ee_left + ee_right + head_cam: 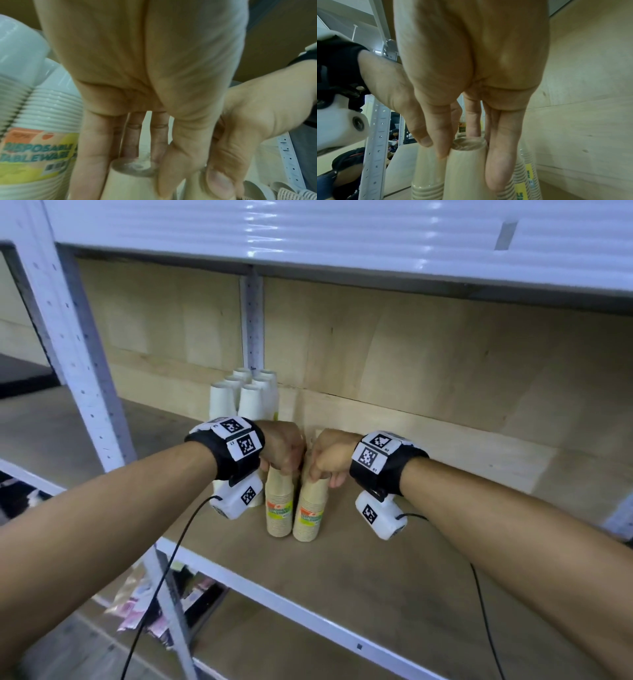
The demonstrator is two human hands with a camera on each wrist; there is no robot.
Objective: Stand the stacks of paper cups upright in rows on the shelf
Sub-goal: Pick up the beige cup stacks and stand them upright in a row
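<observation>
2 brown cup stacks [294, 508] stand side by side at mid-frame on the shelf [342, 570], each pinched at its top by the left hand [281, 447] and right hand [330, 454]. Lower in each wrist view, fingertips [89, 175] and fingertips [498, 174] clasp a stack's top; settle both bases flat, touching the white stacks [239, 395], before letting go.

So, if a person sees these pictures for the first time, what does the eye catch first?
First, the two hands at the middle of the shelf: the left hand and the right hand each hold the top of an upright tan cup stack, the left stack and the right stack side by side. Behind them, white cup stacks stand in rows against the wooden back wall.
</observation>
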